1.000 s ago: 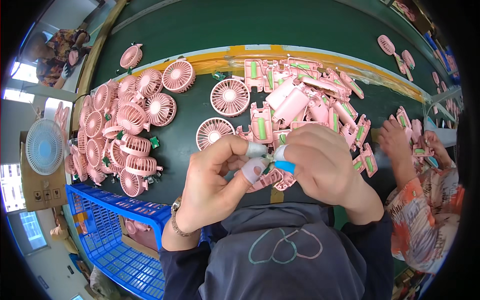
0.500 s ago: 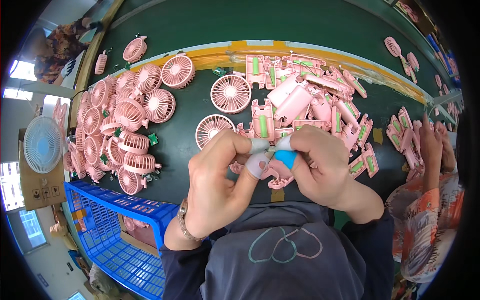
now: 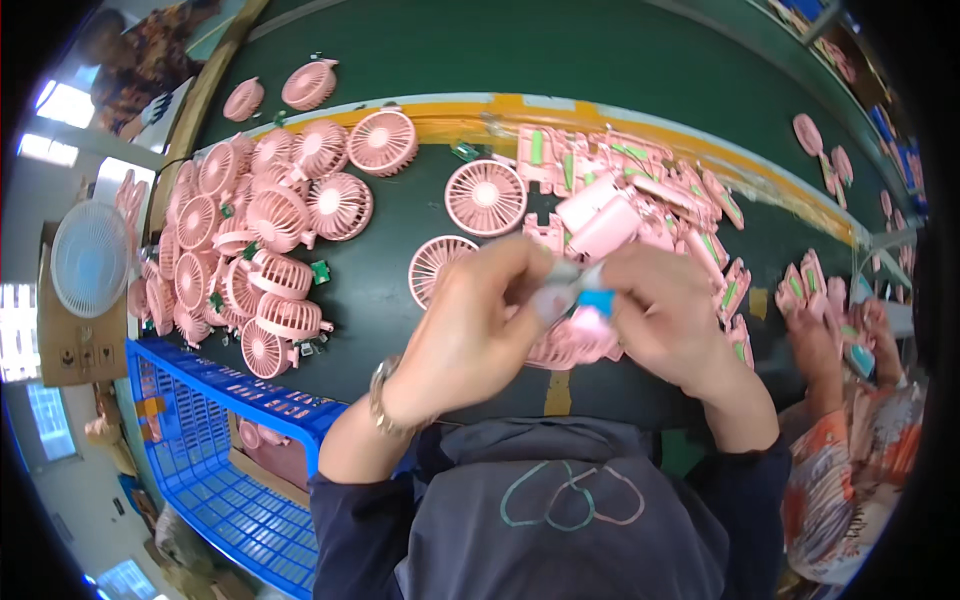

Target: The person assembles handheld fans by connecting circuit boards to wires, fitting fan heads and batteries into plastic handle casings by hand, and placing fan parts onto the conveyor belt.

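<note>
Above the near part of the bench, my left hand (image 3: 480, 320) and my right hand (image 3: 670, 315) meet fingertip to fingertip, both closed in a pinch. Whatever is between them is small, blurred and hidden by the fingers. Pale coverings wrap fingertips on both hands, and a blue one is on my right hand. Just beneath lies a pink fan part (image 3: 560, 350), mostly covered by my hands. A round pink fan head (image 3: 436, 268) rests beside my left hand, and another fan head (image 3: 486, 197) sits behind it. Pink handle shells (image 3: 605, 225) with green cells are heaped beyond my right hand.
A large pile of pink fan heads (image 3: 275, 220) with small green circuit boards covers the left. A blue plastic basket (image 3: 230, 385) stands at the near left. Yellow tape (image 3: 460, 128) runs along a ledge at the back. At right, a co-worker's hands (image 3: 820, 350) handle pink parts.
My joined hands have shifted slightly right and up, now blurred by motion. The view has turned a little. The co-worker's hands at right have moved down to the pink parts.
</note>
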Tool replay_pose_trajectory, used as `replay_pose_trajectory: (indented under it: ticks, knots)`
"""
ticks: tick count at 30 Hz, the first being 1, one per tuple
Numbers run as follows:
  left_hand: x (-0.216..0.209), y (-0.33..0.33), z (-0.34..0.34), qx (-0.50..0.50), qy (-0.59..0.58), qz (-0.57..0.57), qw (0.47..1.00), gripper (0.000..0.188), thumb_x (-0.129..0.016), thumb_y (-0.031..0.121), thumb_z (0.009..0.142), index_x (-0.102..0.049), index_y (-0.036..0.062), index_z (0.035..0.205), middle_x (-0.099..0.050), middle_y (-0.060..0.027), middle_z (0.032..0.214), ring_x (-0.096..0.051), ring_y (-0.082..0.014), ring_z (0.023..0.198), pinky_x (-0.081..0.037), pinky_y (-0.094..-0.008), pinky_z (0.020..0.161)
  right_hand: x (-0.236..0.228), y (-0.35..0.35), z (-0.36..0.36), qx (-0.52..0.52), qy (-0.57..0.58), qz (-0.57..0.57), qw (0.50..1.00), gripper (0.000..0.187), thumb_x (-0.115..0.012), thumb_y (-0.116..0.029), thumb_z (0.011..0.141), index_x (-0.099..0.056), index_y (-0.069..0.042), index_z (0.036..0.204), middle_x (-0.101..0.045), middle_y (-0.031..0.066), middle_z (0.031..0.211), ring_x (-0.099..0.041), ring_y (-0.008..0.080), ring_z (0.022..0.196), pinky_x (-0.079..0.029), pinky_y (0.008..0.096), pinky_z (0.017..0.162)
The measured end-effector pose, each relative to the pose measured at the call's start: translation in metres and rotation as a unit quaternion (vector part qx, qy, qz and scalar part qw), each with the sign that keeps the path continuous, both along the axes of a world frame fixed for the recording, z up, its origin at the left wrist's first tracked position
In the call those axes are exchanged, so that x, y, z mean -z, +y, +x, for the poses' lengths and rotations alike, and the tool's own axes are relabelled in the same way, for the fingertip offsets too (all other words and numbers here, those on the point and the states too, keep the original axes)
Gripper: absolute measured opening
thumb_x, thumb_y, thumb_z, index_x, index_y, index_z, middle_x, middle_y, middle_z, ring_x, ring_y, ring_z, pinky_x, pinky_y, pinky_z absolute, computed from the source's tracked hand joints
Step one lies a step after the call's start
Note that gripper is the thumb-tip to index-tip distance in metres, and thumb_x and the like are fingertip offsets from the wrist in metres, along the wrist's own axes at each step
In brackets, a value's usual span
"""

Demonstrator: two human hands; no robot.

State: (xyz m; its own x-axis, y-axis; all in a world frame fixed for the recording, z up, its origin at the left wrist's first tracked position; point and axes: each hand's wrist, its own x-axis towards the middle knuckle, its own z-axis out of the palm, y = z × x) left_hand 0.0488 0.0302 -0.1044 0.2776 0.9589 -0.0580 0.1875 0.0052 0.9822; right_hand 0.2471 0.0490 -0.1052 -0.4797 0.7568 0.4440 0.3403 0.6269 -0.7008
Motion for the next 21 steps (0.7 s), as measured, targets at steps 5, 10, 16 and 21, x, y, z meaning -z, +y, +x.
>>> replay_pose_trajectory:
  ticks: [5,10,16,21]
  knots:
    - [0.004,0.1,-0.018,-0.052,0.062,0.149,0.985,0.03,-0.064,0.009,0.087,-0.06,-0.0001,0.115,-0.067,-0.0089,0.099,-0.063,-0.0143,0.088,-0.052,-0.0274,0.076,-0.02,0.08,0.006,0.14,-0.044,0.139,0.979,0.015,-0.055,0.004,0.078,-0.06,0.002,0.092,-0.061,0.0151,0.078,-0.061,0.0265,0.065,-0.047,0.0343,0.059]
    - [0.069,0.179,-0.093,-0.26,0.529,0.105,0.801,0.052,-0.068,0.04,0.079,-0.057,0.01,0.12,-0.056,-0.0208,0.117,-0.054,-0.036,0.109,-0.045,-0.0433,0.09,0.009,0.175,0.015,0.25,-0.052,0.205,0.945,0.013,-0.056,-0.006,0.083,-0.06,-0.002,0.095,-0.063,0.0174,0.081,-0.062,0.0353,0.074,-0.049,0.0414,0.066]
    - [0.078,0.179,-0.089,-0.07,0.611,0.012,0.788,0.074,-0.074,0.034,0.068,-0.046,0.017,0.134,-0.053,-0.0194,0.126,-0.051,-0.0353,0.117,-0.041,-0.0432,0.099,0.06,0.189,0.0,0.108,-0.269,0.128,0.949,0.033,-0.057,0.003,0.069,-0.065,-0.004,0.1,-0.059,0.0114,0.108,-0.049,0.0299,0.111,-0.038,0.0406,0.093]
    - [0.07,0.167,-0.101,0.011,0.354,0.17,0.92,0.057,-0.072,0.014,0.07,-0.053,0.0059,0.123,-0.059,-0.0195,0.114,-0.057,-0.0325,0.107,-0.045,-0.0393,0.094,0.073,0.17,-0.008,-0.109,-0.364,-0.065,0.923,0.036,-0.06,0.0,0.07,-0.064,-0.003,0.105,-0.06,0.0117,0.113,-0.05,0.0288,0.114,-0.036,0.0407,0.098]
